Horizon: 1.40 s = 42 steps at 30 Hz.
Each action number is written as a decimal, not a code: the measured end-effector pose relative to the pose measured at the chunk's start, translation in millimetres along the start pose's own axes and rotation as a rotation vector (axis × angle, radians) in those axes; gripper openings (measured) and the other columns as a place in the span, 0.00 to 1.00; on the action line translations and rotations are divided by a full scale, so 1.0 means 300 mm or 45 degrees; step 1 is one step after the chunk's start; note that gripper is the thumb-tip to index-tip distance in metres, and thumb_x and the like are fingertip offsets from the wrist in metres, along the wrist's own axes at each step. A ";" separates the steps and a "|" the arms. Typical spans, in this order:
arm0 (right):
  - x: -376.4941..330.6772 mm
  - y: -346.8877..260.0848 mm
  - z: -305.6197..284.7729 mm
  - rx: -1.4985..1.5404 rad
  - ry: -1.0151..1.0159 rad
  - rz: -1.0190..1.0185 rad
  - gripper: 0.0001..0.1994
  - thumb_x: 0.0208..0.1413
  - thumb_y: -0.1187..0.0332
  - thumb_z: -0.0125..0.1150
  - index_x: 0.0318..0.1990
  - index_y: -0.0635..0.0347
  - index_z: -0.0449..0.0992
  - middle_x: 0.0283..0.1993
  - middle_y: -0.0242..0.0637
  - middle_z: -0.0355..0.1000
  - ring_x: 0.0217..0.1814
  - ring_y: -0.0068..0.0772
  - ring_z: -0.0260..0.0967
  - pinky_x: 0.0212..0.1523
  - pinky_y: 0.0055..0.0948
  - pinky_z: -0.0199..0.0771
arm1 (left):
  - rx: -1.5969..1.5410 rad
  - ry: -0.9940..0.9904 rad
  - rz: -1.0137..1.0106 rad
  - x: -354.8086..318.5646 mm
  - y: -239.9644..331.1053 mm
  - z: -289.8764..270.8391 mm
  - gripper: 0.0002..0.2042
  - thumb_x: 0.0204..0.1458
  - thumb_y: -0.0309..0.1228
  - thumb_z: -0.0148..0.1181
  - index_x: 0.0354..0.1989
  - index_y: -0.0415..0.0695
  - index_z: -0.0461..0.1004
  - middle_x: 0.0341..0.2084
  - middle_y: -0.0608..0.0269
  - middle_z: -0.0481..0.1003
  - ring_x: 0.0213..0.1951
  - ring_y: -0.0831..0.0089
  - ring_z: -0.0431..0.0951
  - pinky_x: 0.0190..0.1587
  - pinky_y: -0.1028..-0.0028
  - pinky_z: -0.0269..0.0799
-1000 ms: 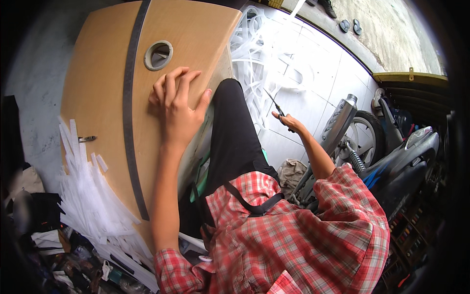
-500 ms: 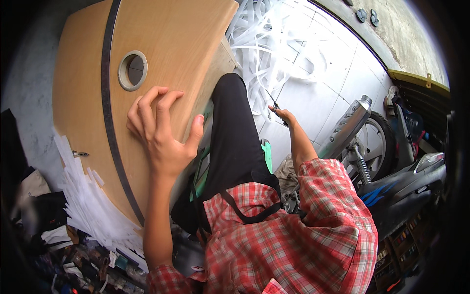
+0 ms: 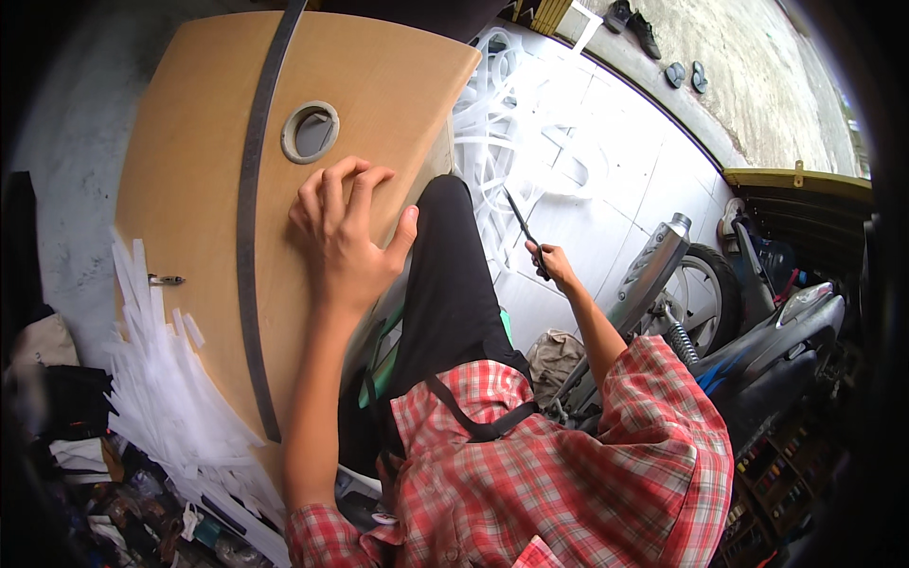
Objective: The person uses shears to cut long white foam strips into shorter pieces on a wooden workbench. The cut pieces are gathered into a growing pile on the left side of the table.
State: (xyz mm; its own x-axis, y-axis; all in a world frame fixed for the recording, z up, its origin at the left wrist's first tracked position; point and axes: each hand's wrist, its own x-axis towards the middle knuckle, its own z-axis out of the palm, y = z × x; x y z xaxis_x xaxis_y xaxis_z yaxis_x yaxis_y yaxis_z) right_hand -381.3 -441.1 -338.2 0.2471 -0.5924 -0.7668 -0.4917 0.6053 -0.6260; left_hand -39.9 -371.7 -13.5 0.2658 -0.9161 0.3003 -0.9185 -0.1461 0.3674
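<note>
My left hand [image 3: 348, 237] rests over the wooden tabletop [image 3: 194, 189] with its fingers bent and spread and nothing in them. Just beyond its fingertips lies a pale round ring [image 3: 287, 134] with a grey middle. A long dark flat strip [image 3: 250, 189] runs across the tabletop to the left of this hand. My right hand [image 3: 554, 265] is out to the right of my knee, above the tiled floor, closed around the handles of black scissors [image 3: 520, 216]. The blades point up and to the left, toward a tangle of translucent white strips [image 3: 488, 123] on the floor.
Cut white strips [image 3: 170, 388] pile up at the table's near left edge, beside a small metal piece [image 3: 167, 280]. A motorcycle exhaust [image 3: 653, 270] and rear wheel [image 3: 710, 298] stand at the right. Sandals [image 3: 699, 78] and shoes [image 3: 644, 36] lie on the concrete outside.
My right hand has drawn the scissors back, and the blades now show clearly above the floor. My left hand stays spread over the tabletop. The whole view has shifted a little.
</note>
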 end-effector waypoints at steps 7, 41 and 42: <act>-0.388 -0.311 0.008 0.284 -0.106 -0.276 0.21 0.57 0.51 0.66 0.28 0.60 0.69 0.22 0.25 0.62 0.18 0.16 0.57 0.18 0.21 0.54 | -0.282 0.150 0.126 -0.020 -0.009 0.013 0.10 0.51 0.34 0.62 0.39 0.44 0.75 0.40 0.61 0.74 0.45 0.59 0.73 0.49 0.61 0.67; -0.961 -0.694 0.271 0.175 -0.588 -0.817 0.39 0.51 0.23 0.42 0.41 0.56 0.63 0.29 0.31 0.59 0.23 0.22 0.58 0.22 0.22 0.58 | -1.494 0.150 -0.442 -0.356 -0.119 -0.624 0.11 0.60 0.32 0.55 0.27 0.39 0.72 0.16 0.67 0.73 0.16 0.89 0.62 0.20 0.84 0.56; -0.941 -0.694 0.265 0.171 -0.622 -0.820 0.38 0.51 0.24 0.43 0.40 0.56 0.63 0.30 0.31 0.60 0.23 0.22 0.57 0.21 0.22 0.57 | -1.488 0.198 -0.459 -0.384 -0.132 -0.644 0.11 0.60 0.32 0.55 0.27 0.39 0.72 0.16 0.66 0.73 0.16 0.89 0.62 0.20 0.85 0.55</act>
State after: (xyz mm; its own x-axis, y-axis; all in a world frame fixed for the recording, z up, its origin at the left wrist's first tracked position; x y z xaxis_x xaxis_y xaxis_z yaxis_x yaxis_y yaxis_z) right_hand -282.2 -357.7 -2.7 0.7978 -0.5661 -0.2073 -0.0327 0.3027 -0.9525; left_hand 22.3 -188.3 107.6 0.5552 -0.8267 0.0912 0.0066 0.1140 0.9935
